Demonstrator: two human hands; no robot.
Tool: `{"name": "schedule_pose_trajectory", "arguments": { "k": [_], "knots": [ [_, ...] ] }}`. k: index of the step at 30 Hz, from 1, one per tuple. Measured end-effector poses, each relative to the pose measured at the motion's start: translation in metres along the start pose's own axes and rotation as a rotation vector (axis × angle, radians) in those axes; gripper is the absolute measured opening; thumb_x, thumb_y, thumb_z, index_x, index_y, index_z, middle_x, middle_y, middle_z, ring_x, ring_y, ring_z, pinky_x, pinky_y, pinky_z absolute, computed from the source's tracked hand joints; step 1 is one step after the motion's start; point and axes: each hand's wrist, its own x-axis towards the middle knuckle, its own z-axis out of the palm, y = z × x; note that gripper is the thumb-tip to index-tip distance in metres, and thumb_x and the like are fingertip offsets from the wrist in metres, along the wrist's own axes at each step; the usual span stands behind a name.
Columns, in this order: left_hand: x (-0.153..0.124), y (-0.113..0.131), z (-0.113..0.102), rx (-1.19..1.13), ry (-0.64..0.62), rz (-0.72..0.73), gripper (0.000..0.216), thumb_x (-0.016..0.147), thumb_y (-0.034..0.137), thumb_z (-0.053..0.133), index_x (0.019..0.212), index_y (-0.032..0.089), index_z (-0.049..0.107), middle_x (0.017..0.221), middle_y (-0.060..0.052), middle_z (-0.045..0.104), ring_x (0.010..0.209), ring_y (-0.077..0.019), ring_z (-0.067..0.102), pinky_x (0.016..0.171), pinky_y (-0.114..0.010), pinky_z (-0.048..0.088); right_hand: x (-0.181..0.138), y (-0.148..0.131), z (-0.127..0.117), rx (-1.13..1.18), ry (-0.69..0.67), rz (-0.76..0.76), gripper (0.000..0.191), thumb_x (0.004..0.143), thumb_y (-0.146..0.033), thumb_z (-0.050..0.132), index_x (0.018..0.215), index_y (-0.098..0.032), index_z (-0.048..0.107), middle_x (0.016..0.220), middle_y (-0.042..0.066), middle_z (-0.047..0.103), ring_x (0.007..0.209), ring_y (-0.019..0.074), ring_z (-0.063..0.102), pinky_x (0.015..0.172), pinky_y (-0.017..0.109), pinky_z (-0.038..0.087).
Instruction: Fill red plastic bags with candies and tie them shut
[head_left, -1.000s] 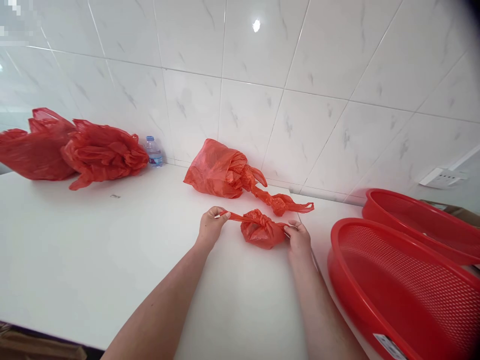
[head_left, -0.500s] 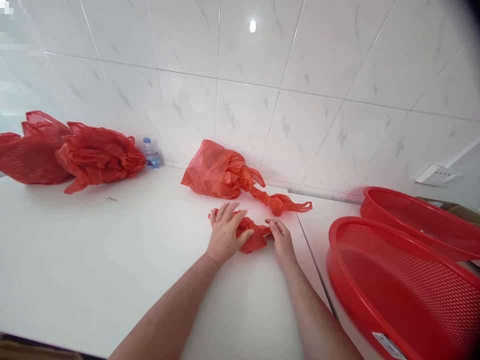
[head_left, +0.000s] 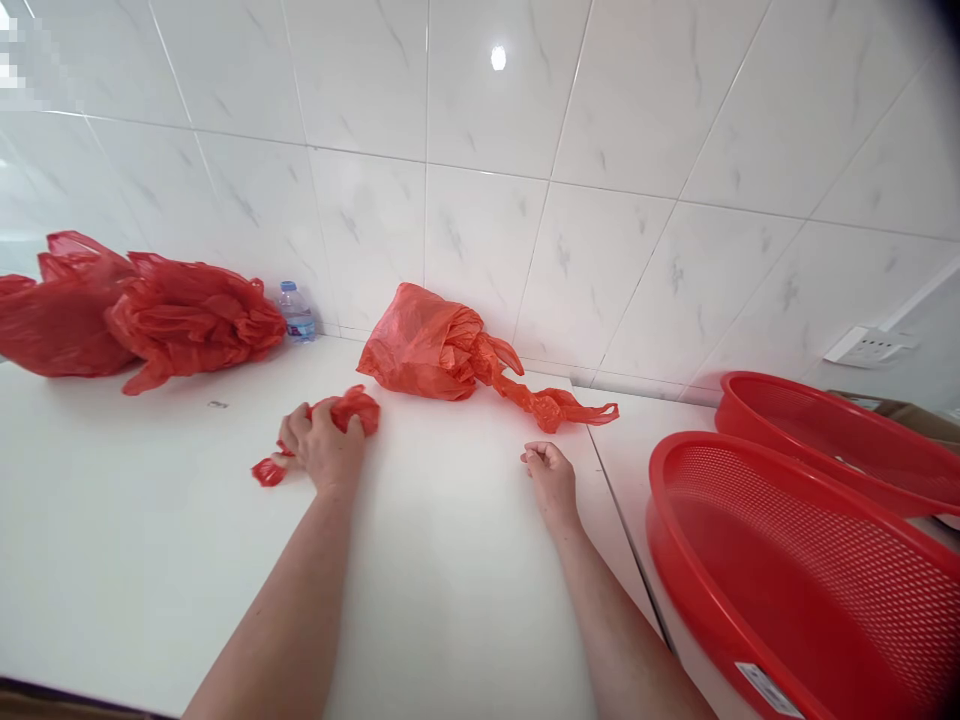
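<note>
My left hand (head_left: 321,448) is closed around a small knotted red plastic bag (head_left: 352,408) on the white counter (head_left: 465,560); the bag's ends stick out on both sides of the fist. My right hand (head_left: 549,475) rests on the counter with its fingers curled in and nothing in them, well to the right of the small bag. A bigger red bag (head_left: 424,345) with a twisted tail lies against the tiled wall, behind and between both hands.
Two stuffed red plastic bags (head_left: 142,315) lie at the back left, with a small water bottle (head_left: 295,312) beside them. Two red perforated baskets (head_left: 802,560) stand at the right. A wall socket (head_left: 868,345) is at the far right.
My left hand has taken the small knotted bag and carried it left across the counter. My right hand let go of it and stayed, fingers now curled.
</note>
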Motion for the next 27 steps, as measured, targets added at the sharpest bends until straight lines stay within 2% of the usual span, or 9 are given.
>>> {"name": "schedule_pose_trajectory", "arguments": {
  "k": [4,7,9,11,14,16,19,22,27],
  "knots": [
    [0.009,-0.013,0.002,0.026,0.027,-0.035,0.048,0.081,0.049,0.048,0.124,0.029,0.048,0.150,-0.008,0.020,0.138,-0.0351,0.008,0.100,-0.070,0.011,0.005,0.001,0.000,-0.078,0.070,-0.069,0.027,0.076,-0.037,0.049,0.091,-0.019,0.062,0.102,0.008,0.063,0.096,0.0228,0.057,0.086,0.036,0.043],
    [0.016,-0.020,0.004,0.087,-0.024,-0.049,0.045,0.080,0.042,0.048,0.124,0.031,0.049,0.151,-0.007,0.018,0.138,-0.0369,0.006,0.098,-0.073,0.011,0.013,0.005,-0.004,-0.170,0.135,-0.174,0.034,0.074,-0.033,0.051,0.101,-0.016,0.062,0.113,0.013,0.057,0.112,0.0262,0.047,0.100,0.040,0.033],
    [0.025,-0.028,0.005,0.127,-0.073,-0.058,0.045,0.079,0.034,0.049,0.123,0.032,0.050,0.151,-0.006,0.019,0.138,-0.0372,0.008,0.099,-0.073,0.012,0.019,0.009,-0.007,-0.322,0.194,-0.241,0.040,0.073,-0.032,0.052,0.107,-0.013,0.062,0.119,0.016,0.053,0.119,0.0290,0.042,0.103,0.043,0.029],
    [0.037,-0.039,0.004,0.152,-0.107,-0.070,0.048,0.077,0.030,0.050,0.124,0.032,0.051,0.152,-0.005,0.018,0.138,-0.0373,0.008,0.100,-0.070,0.016,0.025,0.014,-0.009,-0.433,0.230,-0.205,0.045,0.074,-0.033,0.052,0.114,-0.015,0.060,0.133,0.017,0.041,0.126,0.0323,0.035,0.103,0.047,0.028],
    [0.053,-0.054,0.004,0.181,-0.116,-0.085,0.051,0.077,0.027,0.048,0.127,0.031,0.050,0.153,-0.006,0.015,0.139,-0.0378,0.007,0.100,-0.068,0.018,0.033,0.020,-0.010,-0.501,0.188,-0.103,0.048,0.077,-0.034,0.049,0.123,-0.022,0.056,0.146,0.014,0.022,0.131,0.0341,0.031,0.101,0.049,0.031],
    [0.058,-0.059,0.004,0.203,-0.086,-0.077,0.054,0.078,0.026,0.046,0.131,0.029,0.045,0.153,-0.008,0.013,0.139,-0.0384,0.005,0.100,-0.070,0.016,0.038,0.022,-0.009,-0.530,0.147,-0.111,0.049,0.079,-0.032,0.047,0.127,-0.023,0.053,0.150,0.012,0.015,0.133,0.0331,0.028,0.102,0.047,0.032],
    [0.056,-0.055,0.005,0.210,-0.032,0.029,0.059,0.079,0.030,0.046,0.137,0.027,0.037,0.154,-0.010,0.007,0.139,-0.0389,0.000,0.099,-0.071,0.012,0.047,0.023,-0.008,-0.610,0.089,-0.183,0.056,0.080,-0.029,0.045,0.135,-0.015,0.044,0.151,0.014,0.015,0.136,0.0309,0.024,0.106,0.043,0.029],
    [0.046,-0.043,0.004,0.187,-0.044,0.214,0.059,0.080,0.033,0.048,0.137,0.027,0.035,0.155,-0.009,0.004,0.140,-0.0371,-0.002,0.101,-0.070,0.009,0.050,0.024,-0.007,-0.686,0.034,-0.210,0.064,0.081,-0.027,0.043,0.140,-0.007,0.032,0.147,0.016,0.028,0.134,0.0294,0.029,0.108,0.043,0.029],
    [0.022,-0.022,0.002,0.126,-0.060,0.463,0.052,0.081,0.028,0.049,0.133,0.023,0.042,0.153,-0.012,0.013,0.140,-0.0349,0.003,0.105,-0.064,0.013,0.036,0.021,-0.001,-0.698,0.006,-0.247,0.062,0.080,-0.023,0.045,0.139,-0.008,0.035,0.143,0.015,0.036,0.130,0.0282,0.035,0.106,0.041,0.032]
  ]
}}
